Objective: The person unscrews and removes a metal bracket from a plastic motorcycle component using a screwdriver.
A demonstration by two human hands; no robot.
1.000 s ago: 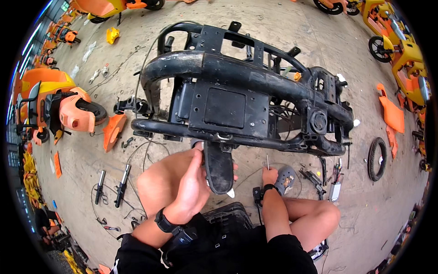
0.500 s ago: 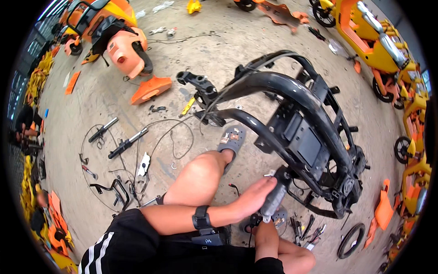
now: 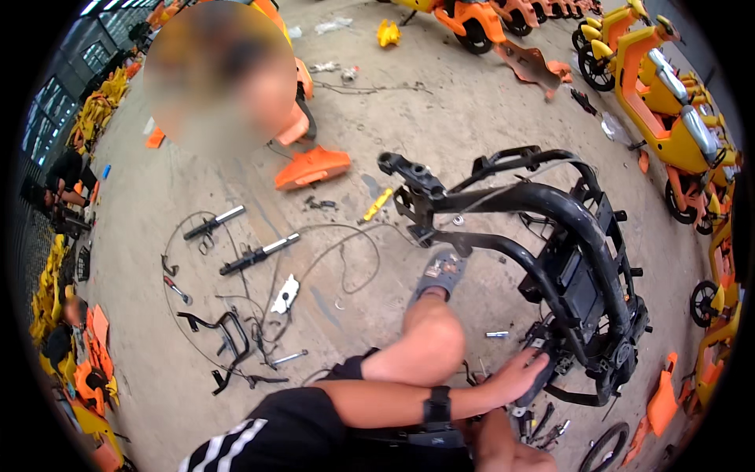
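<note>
We take the black scooter frame (image 3: 566, 236) as our landmark; one frame, lying on the concrete floor (image 3: 440, 110), stripped, tubes bare. Our left hand (image 3: 517, 376) reaches across to the frame's lower end, grip wrapped around a dark part (image 3: 550, 363) there, fingers (image 3: 535, 363) curled over it, a black watch (image 3: 437, 405) on that wrist. Our right hand (image 3: 503, 448) sits just below the left, at the picture's bottom edge, mostly cut off; we cannot tell whether its grip is wide or narrow or holds anything. One bare knee (image 3: 429, 346) is up between us and the frame, foot in one grey sandal (image 3: 440, 274) touching the frame's front tube. Left of the frame on the floor: two black-and-silver shock rods (image 3: 259, 253), one small white bracket (image 3: 285, 294), one black bent rack (image 3: 224, 330), loose thin cables (image 3: 346, 244) looping among them. One yellow-handled tool (image 3: 377, 204) lies just left of the frame's head tube. One orange body panel (image 3: 313, 167) lies further up-left of the frame. One small bolt (image 3: 497, 334) lies beside the frame's lower tube. One loose tyre (image 3: 604, 448) lies below the frame. Right of and above the frame stand orange-and-yellow scooters (image 3: 668, 86), at least four, count unclear. A blurred head of another person shows far up-left of the frame.
</note>
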